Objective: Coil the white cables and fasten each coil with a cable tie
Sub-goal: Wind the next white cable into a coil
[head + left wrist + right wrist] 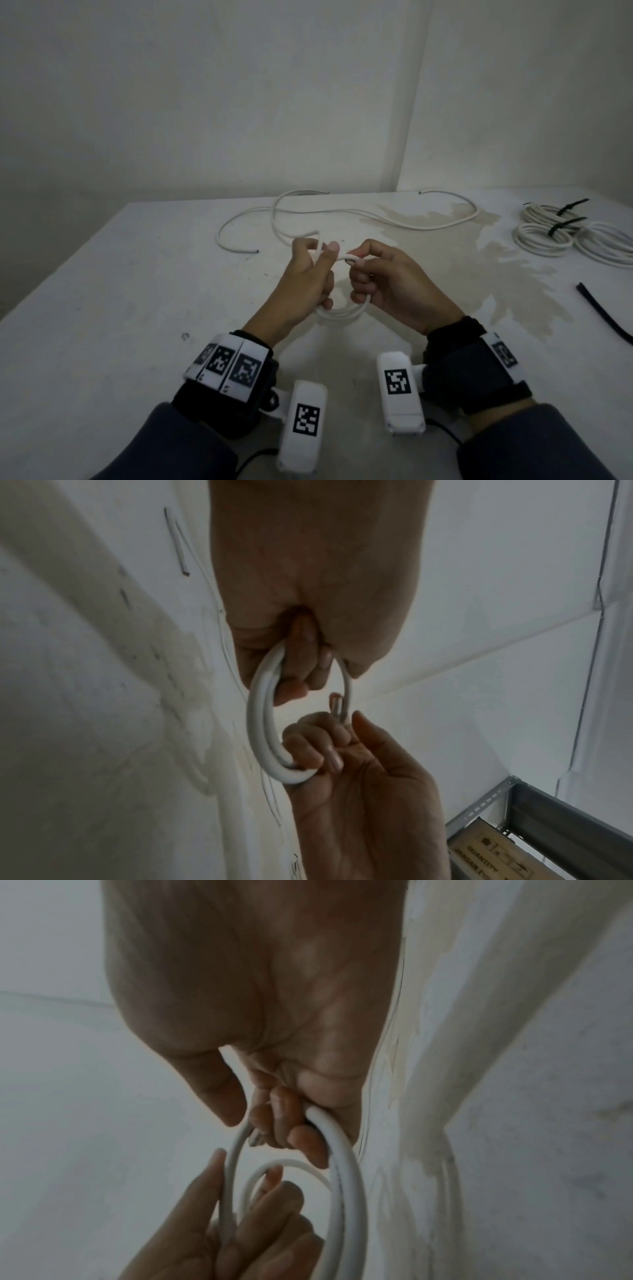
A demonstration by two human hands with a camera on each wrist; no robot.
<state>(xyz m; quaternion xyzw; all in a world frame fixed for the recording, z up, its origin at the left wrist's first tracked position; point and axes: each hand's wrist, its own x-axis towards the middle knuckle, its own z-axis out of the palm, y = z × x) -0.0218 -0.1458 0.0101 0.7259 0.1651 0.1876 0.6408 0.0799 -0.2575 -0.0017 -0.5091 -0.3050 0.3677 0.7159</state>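
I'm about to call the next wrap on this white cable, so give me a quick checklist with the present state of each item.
1. Left hand grips the started coil: ok.
2. Right hand grips the coil's other side, its fingers curled round the strands: ok.
3. Cable's cut end pinned at the right hand: ok.
4. Loose cable on the table free of knots: cannot tell; it crosses itself at the far edge.
5. Spare black cable tie available at the right: ok.
6. Tied coils apart from the loose cable: ok.
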